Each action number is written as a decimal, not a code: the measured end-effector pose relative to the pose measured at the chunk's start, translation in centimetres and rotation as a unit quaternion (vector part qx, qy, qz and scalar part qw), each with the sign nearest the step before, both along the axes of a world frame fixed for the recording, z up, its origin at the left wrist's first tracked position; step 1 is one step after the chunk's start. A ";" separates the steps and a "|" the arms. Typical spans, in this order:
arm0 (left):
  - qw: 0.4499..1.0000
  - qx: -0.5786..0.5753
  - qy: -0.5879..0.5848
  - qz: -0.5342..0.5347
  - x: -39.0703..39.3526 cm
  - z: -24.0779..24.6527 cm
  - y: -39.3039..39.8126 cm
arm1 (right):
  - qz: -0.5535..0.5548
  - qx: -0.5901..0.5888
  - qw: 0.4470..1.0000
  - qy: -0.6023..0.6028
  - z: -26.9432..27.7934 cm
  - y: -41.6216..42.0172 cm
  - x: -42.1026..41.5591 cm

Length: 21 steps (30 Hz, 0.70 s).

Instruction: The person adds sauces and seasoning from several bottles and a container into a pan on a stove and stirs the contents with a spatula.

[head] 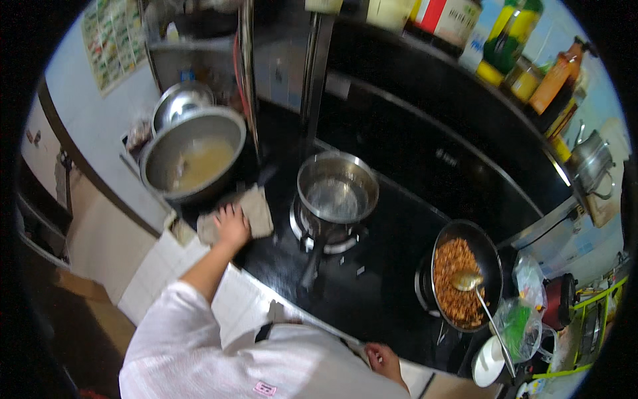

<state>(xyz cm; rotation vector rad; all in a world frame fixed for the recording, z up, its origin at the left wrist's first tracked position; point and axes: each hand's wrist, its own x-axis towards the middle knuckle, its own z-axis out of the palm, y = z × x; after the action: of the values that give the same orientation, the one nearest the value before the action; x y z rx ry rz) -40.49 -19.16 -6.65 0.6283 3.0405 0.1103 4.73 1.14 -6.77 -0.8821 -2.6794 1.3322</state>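
My left hand [233, 224] presses down on a folded beige cloth [256, 212] at the left end of the black cooktop [279, 269]. Just behind the cloth stands a large metal basin [234, 142] with cloudy yellowish liquid in it. To the cloth's right, a steel saucepan [339, 187] holding clear liquid sits on a burner, its dark handle towards me. My right hand [384, 361] is at the front edge of the counter with its fingers curled; whether anything is inside them is hidden.
On the right burner, a black wok [493, 264] holds browned minced food [451, 262] and a metal ladle [468, 281]. Beside it are a white bowl [486, 364] and plastic bags [518, 324]. Bottles and jars [513, 37] line the shelf above. Small white bits [360, 271] lie on the cooktop.
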 end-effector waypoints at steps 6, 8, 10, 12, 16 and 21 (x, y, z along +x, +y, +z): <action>0.852 0.459 0.105 -0.229 -0.7 15.1 8.3 | -0.049 0.041 0.994 0.084 5.3 -2.0 -3.9; 0.788 0.520 0.197 -0.265 -4.0 22.2 10.9 | -0.019 0.073 0.990 0.123 5.2 -1.7 -4.6; 0.735 0.537 0.305 -0.281 -9.5 28.0 14.1 | -0.022 0.098 0.981 0.164 5.6 -2.2 -5.6; 0.742 0.540 0.316 -0.241 -13.6 33.7 17.4 | -0.041 0.083 0.985 0.149 6.4 -2.7 -5.9; 0.783 0.562 0.250 -0.093 -17.6 40.6 22.6 | -0.118 0.057 0.985 0.111 5.7 -4.1 -4.8; 0.832 0.538 0.135 -0.002 -21.1 41.5 26.4 | -0.220 -0.038 0.968 0.111 2.4 -5.3 -0.7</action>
<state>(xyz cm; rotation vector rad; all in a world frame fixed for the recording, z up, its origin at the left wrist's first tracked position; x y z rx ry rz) -61.58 7.27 34.88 0.6812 2.9442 1.9533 4.06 -4.13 -4.33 -1.1694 -2.1145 1.3353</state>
